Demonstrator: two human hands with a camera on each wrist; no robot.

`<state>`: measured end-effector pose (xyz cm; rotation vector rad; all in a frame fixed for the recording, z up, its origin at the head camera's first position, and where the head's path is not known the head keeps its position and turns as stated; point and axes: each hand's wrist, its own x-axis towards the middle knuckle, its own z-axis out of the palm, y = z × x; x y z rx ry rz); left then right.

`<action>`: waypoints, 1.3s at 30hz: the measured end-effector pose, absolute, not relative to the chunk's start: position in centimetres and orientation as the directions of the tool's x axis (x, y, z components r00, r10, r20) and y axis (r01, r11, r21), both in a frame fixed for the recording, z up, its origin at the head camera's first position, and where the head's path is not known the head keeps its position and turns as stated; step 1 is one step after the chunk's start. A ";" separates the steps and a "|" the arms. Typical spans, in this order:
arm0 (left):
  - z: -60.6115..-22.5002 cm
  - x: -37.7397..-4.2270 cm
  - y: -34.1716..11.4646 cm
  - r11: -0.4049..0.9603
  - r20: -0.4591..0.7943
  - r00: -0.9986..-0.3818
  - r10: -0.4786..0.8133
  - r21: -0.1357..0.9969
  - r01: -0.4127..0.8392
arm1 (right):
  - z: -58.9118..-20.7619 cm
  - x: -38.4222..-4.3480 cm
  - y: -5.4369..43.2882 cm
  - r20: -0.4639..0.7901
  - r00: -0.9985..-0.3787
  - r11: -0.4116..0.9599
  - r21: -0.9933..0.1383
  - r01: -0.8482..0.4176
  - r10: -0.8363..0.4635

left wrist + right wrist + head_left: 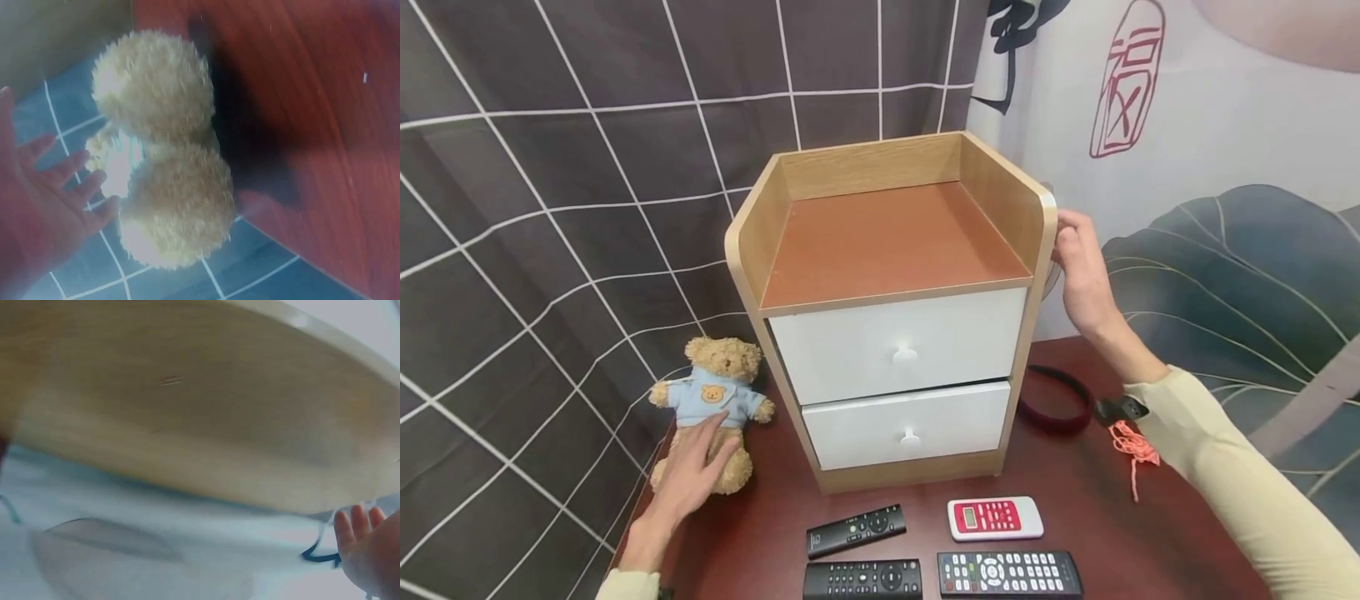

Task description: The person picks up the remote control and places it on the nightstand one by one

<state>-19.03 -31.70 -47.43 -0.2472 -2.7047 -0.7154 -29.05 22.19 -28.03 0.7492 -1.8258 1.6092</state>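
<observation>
A small two-drawer cabinet [887, 358] with wood-coloured panels and white drawer fronts stands upright on the dark red table; the lower drawer sits slightly uneven in its frame. To its left, a teddy bear [715, 400] in a light blue top leans near the dark curtain. My left hand [692, 471] is in front of the bear, fingers extended and spread; the left wrist view shows the bear's fluffy feet [178, 203] beside the palm. High at the cabinet's right side panel, my right hand [1082, 275] has its fingertips close to the panel's edge, gripping nothing visible.
Several remotes lie in front of the cabinet, including a black remote [857, 531] and a white-and-red remote [995, 518]. On the right are a dark red headband [1063, 417] and a coral-coloured cord [1133, 446]. Behind hang a dark grid-patterned curtain [625, 167] and a pale printed curtain [1210, 150].
</observation>
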 end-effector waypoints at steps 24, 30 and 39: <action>-51.9 -15.8 -22.3 0.758 0.364 -0.891 0.272 0.489 0.431 | -22.6 -27.6 16.3 0.926 -0.305 0.094 -0.332 -0.938 0.223; -52.9 -15.1 -20.8 0.724 0.287 -0.889 0.356 0.517 0.456 | -22.7 -27.5 16.0 0.923 -0.309 0.104 -0.339 -0.935 0.230; -53.7 -14.6 -19.4 0.718 0.153 -0.879 0.451 0.523 0.459 | -22.8 -27.3 15.9 0.917 -0.324 0.105 -0.354 -0.929 0.232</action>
